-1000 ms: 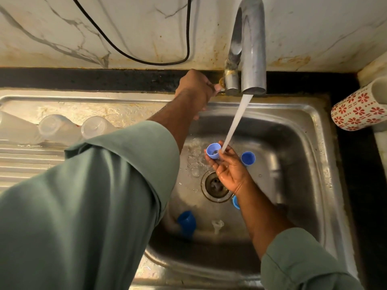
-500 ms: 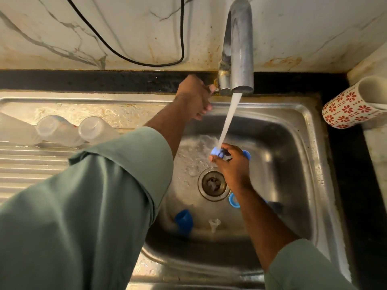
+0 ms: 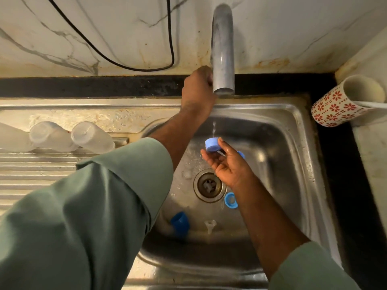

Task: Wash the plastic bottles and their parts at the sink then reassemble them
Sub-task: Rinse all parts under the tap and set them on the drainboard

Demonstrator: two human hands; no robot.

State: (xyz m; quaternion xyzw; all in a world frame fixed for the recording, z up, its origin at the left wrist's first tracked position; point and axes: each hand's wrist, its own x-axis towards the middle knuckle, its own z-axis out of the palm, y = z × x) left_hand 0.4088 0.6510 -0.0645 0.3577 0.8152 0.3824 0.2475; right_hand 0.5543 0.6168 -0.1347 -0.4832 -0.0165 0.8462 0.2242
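My right hand (image 3: 228, 164) holds a small light-blue cap (image 3: 212, 145) in its fingertips, palm up, over the sink basin (image 3: 282, 164). Only a thin trickle of water falls from the steel tap (image 3: 223, 51) onto the cap. My left hand (image 3: 196, 88) reaches to the tap's base and grips the handle there, which the hand hides. In the basin lie a blue ring (image 3: 230, 200), a dark-blue cap (image 3: 180, 223) and a small clear nozzle (image 3: 210, 225); another blue part (image 3: 241, 154) peeks out behind my right hand. Three clear plastic bottles (image 3: 92, 137) lie on the draining board.
The drain (image 3: 209, 184) is in the basin's middle. A red-flowered mug (image 3: 343, 103) lies on its side on the black counter at right. A black cable (image 3: 117, 61) hangs on the marble wall. The ribbed draining board (image 3: 31, 170) runs to the left.
The strong stream from the tap has shrunk to a trickle. My right hand has turned palm up with the cap at its fingertips. My left hand stays at the tap's base.
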